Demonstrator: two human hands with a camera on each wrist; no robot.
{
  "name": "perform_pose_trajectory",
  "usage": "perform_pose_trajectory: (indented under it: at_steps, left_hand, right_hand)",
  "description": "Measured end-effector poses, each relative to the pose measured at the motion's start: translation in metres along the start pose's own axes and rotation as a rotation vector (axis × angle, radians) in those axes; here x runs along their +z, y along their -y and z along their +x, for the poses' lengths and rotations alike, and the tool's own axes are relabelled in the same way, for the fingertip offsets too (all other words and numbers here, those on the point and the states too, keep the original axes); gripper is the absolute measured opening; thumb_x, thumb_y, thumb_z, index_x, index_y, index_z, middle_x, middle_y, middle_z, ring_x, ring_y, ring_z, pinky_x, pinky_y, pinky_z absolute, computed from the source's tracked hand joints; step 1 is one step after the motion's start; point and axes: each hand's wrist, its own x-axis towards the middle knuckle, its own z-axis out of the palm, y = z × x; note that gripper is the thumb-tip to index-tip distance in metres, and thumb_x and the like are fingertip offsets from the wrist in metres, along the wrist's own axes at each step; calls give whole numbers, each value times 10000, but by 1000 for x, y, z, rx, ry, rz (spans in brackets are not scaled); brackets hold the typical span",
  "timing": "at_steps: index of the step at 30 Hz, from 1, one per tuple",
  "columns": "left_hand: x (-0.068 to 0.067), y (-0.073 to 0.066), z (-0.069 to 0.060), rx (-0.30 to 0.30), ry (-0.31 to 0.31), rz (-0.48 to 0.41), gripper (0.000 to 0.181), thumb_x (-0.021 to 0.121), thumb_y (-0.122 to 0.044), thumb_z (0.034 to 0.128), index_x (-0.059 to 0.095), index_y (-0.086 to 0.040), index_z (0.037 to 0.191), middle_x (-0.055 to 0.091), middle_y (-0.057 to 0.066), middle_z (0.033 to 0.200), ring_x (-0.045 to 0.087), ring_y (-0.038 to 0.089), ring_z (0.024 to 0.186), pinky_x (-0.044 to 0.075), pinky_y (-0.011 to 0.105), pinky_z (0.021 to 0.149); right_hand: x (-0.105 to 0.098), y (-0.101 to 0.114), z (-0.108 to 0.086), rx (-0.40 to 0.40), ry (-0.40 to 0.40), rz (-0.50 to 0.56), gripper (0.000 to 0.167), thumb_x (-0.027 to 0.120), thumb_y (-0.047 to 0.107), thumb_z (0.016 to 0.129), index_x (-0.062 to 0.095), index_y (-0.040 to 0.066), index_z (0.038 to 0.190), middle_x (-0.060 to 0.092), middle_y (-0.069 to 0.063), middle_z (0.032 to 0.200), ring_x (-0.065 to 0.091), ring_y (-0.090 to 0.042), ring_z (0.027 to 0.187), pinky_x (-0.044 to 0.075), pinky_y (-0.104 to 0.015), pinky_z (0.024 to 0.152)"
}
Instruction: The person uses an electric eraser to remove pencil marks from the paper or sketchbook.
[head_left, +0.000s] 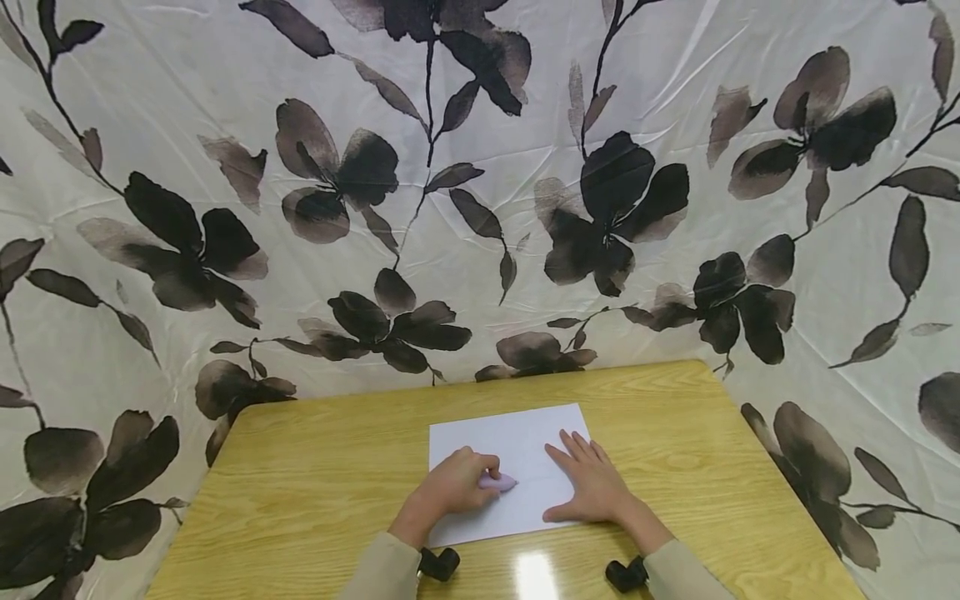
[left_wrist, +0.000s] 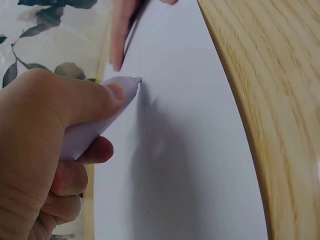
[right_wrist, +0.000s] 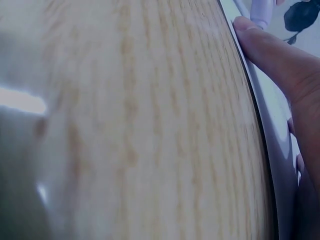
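Note:
A white sheet of paper (head_left: 517, 425) lies on the wooden table. My left hand (head_left: 459, 483) grips a lavender pen-shaped tool (head_left: 504, 482), its thumb pressed along the side and fingers curled beneath. In the left wrist view the tool (left_wrist: 92, 131) tapers to a small greyish tip, which meets or nearly meets the paper (left_wrist: 210, 125); faint dark specks run along the sheet below it. Spread flat, my right hand (head_left: 592, 483) rests on the sheet's right side. The right wrist view shows its thumb (right_wrist: 262, 42) at the paper's edge, with part of the tool beyond.
The yellow wood-grain table (head_left: 315, 475) extends around the sheet, with a bright light reflection near its front. Behind and beside it hangs a white cloth (head_left: 480, 250) with dark flowers. Black wrist devices (head_left: 438, 564) sit at both sleeves.

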Motion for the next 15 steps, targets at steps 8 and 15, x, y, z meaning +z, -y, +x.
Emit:
perform_pose_trajectory:
  at_steps: [8,15]
  left_hand:
    - [-3,0,1,-3,9,-2,128,788,-217,780,666,-216,819,611,-122,738,447,73,648,389,240,600]
    - [-4,3,3,38,-25,-10,119,774,-183,766,660,-210,789,594,-133,698,463,56,604,400,226,576]
  right_hand:
    - [3,-2,-1,-3,-19,-5,1128,580,865,636,381,169,1501,215,-164,1573,166,-368,1431,123,-580,1093]
    - [2,0,-1,-6,-17,-6,1132,586,862,634,375,168,1503,214,-170,1571,165,-369,1431,123,-577,1094]
